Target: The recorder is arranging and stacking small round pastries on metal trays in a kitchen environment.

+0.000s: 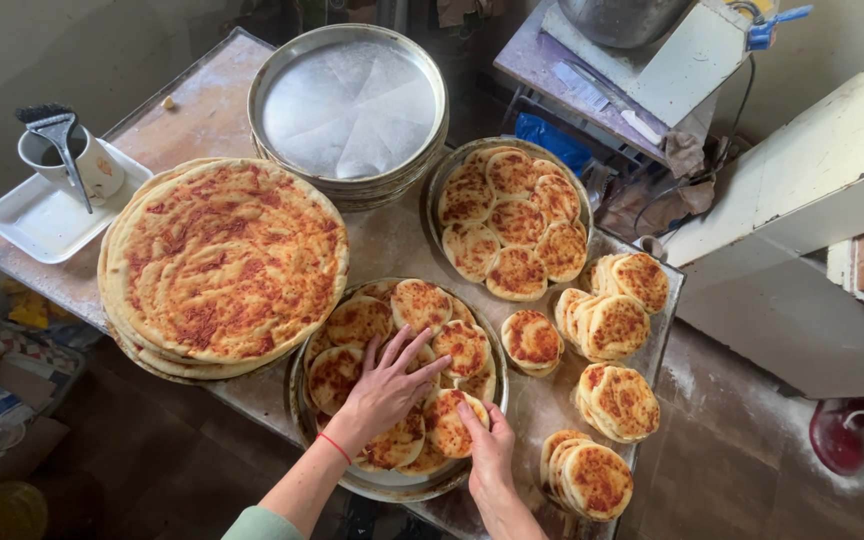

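Both hands are low in the view, over the near round tray (pixel 302 420) at the table's (pixel 392 245) front edge. Left hand (pixel 384 385): fingers spread, palm down, resting flat on the small sauced flatbreads (pixel 422 305) packed in that tray; nothing is gripped, it presses or steadies. Right hand (pixel 490 450): fingertips on the rim of one round, the small flatbread (pixel 447 425) at the tray's near right side. I cannot tell if it is pinched or only touched.

Handling, as judged: rounds look thin, soft and light, tops coated with a reddish paste. They overlap one another like shingles, so lifting one will drag its neighbour unless that is held down. The topping would likely smear onto my fingers; better to take the bare pale edge, thumb under, fingers on the rim. They probably flex but should not tear if supported from below.

Surroundings:
- second tray of small rounds (pixel 512 225) behind, near centre
- loose stacks of small rounds (pixel 612 400) on the table to the right, some leaning
- stack of large sauced flatbreads (pixel 222 265) to the left, just beside the near tray
- stack of empty metal pans (pixel 349 110) at the back, paper liner in the top one
- white rectangular dish (pixel 47 215) at the far left, holding a cup (pixel 87 165) with a brush (pixel 57 130) in it

Table surface is dusted with flour.
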